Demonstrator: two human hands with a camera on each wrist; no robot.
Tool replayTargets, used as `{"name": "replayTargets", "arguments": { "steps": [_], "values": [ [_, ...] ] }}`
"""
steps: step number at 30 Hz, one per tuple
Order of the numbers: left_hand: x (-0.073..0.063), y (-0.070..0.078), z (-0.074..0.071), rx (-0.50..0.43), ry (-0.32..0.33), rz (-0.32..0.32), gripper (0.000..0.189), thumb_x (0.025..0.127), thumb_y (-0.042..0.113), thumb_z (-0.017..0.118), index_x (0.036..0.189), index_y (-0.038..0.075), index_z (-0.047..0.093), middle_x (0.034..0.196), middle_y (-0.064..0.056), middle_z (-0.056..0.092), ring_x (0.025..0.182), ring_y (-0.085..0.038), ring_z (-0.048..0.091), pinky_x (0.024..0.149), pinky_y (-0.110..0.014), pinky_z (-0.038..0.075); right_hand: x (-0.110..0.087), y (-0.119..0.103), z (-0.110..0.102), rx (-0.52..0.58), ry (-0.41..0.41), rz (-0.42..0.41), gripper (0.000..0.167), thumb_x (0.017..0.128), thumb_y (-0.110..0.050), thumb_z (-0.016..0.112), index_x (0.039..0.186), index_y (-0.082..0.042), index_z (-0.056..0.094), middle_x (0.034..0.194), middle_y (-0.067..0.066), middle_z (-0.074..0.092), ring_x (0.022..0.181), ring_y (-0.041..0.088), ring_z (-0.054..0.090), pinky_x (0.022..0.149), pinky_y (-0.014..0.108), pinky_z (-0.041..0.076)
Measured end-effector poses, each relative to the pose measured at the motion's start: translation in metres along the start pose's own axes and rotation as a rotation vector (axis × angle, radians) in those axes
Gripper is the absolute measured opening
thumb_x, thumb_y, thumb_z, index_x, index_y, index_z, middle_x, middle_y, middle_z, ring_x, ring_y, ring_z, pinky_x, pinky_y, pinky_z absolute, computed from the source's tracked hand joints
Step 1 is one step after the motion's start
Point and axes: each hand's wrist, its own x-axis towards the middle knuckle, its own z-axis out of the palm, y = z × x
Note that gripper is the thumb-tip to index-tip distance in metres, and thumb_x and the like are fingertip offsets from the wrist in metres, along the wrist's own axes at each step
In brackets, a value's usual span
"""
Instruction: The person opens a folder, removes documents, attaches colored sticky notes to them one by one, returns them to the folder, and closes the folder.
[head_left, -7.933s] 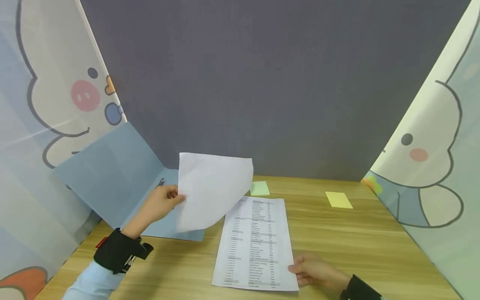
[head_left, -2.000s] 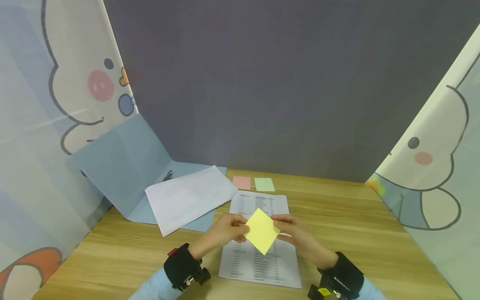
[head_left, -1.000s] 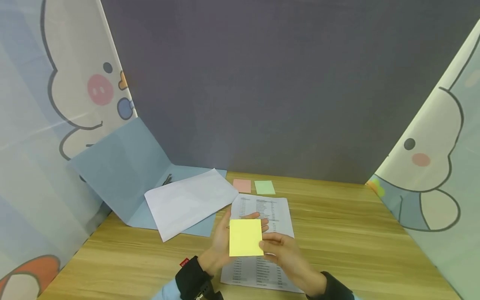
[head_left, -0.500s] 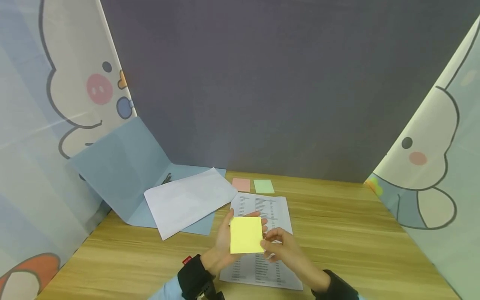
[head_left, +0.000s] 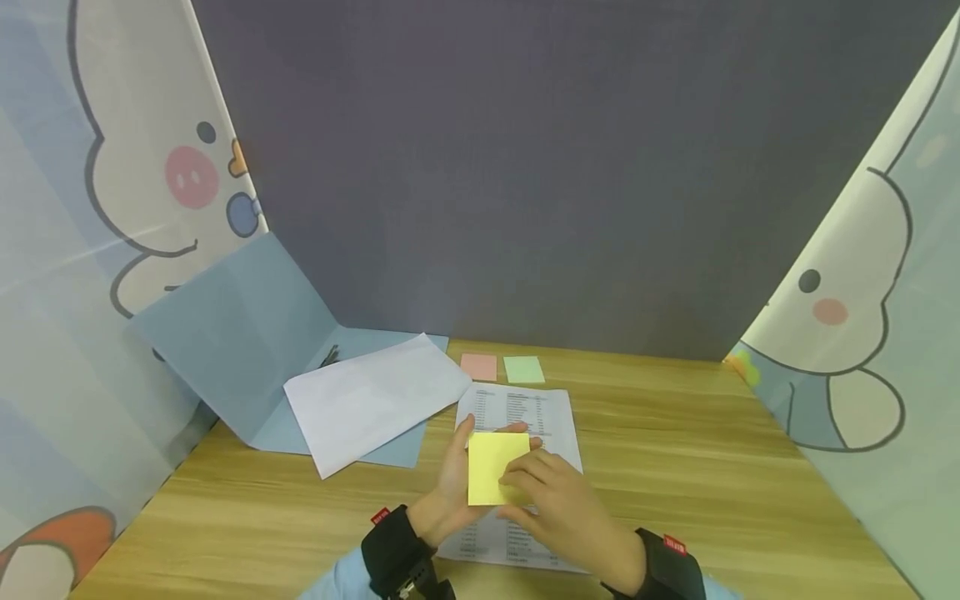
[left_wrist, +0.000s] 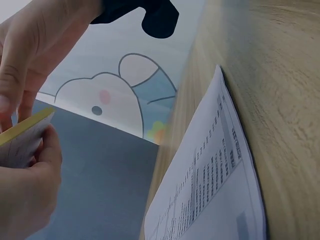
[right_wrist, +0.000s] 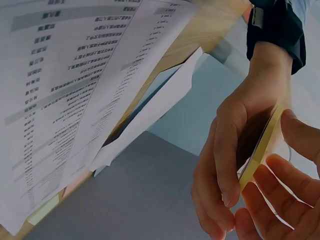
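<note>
In the left hand (head_left: 447, 497), one yellow pad (head_left: 486, 462) is gripped above the table (head_left: 675, 492), its lower right covered by the right hand (head_left: 568, 508), loosely bent, contact unclear. Beneath, one printed sheet (head_left: 558, 417) is partly hidden. Beyond are seen one pink note (head_left: 478, 367), one green note (head_left: 523, 370) and, leftward, one white sheet (head_left: 375, 402) laid across one opened blue folder (head_left: 236, 333).

No word, brand or number can be read; the printed sheet (head_left: 558, 425), towards the table's (head_left: 712, 475) front edge, carries columns of dark characters too fine to make out; the 2 red tags (head_left: 674, 544) on the black wristbands (head_left: 393, 552) bear pale marks too small to read.
</note>
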Motion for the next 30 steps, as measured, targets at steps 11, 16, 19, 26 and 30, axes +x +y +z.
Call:
{"name": "replayTargets", "arguments": {
  "steps": [11,16,19,26,30],
  "values": [
    [0.0011,-0.0041,-0.001,0.008,-0.016,-0.022,0.069,0.091,0.064,0.017,0.135,0.013,0.031,0.123,-0.005,0.052,0.108,-0.018,0.053,0.088,-0.032,0.045,-0.0012,-0.0016,0.0035,-0.034,0.0,-0.061,0.029,0.063,-0.029,0.079,0.084,-0.014,0.065,0.091,-0.006,0.06,0.083,0.008,0.056,0.073,0.018,0.045],
    [0.0039,-0.0065,-0.0026,-0.007,-0.003,-0.029,0.066,0.089,0.065,0.022,0.13,0.016,0.038,0.121,-0.004,0.054,0.106,-0.018,0.053,0.089,-0.032,0.045,-0.0025,-0.0026,0.004,-0.063,-0.004,-0.062,0.031,0.064,-0.03,0.079,0.085,-0.013,0.064,0.091,-0.005,0.059,0.082,0.008,0.055,0.071,0.019,0.044],
    [0.0053,-0.0065,-0.0033,-0.01,-0.012,-0.026,0.065,0.09,0.065,0.019,0.128,0.016,0.04,0.119,-0.004,0.055,0.106,-0.017,0.053,0.089,-0.03,0.045,-0.0031,-0.0022,0.0044,-0.078,-0.009,-0.063,0.027,0.066,-0.029,0.077,0.084,-0.013,0.065,0.092,-0.005,0.059,0.082,0.009,0.055,0.072,0.019,0.044],
    [0.0052,-0.0045,-0.003,-0.006,-0.037,-0.032,0.064,0.091,0.063,0.013,0.125,0.017,0.043,0.119,-0.003,0.055,0.106,-0.017,0.054,0.085,-0.029,0.046,-0.0038,-0.0004,0.0049,-0.087,-0.014,-0.076,0.017,0.069,-0.021,0.075,0.082,-0.013,0.068,0.09,-0.005,0.059,0.083,0.008,0.055,0.074,0.018,0.046],
    [0.0047,-0.0042,-0.0023,-0.014,-0.046,-0.037,0.064,0.092,0.061,0.012,0.125,0.017,0.043,0.12,-0.003,0.055,0.106,-0.017,0.054,0.083,-0.028,0.047,-0.0034,0.0001,0.0065,-0.102,0.008,-0.101,0.011,0.071,-0.013,0.071,0.082,-0.011,0.068,0.086,-0.005,0.059,0.078,0.007,0.055,0.07,0.016,0.047]
  ]
}}
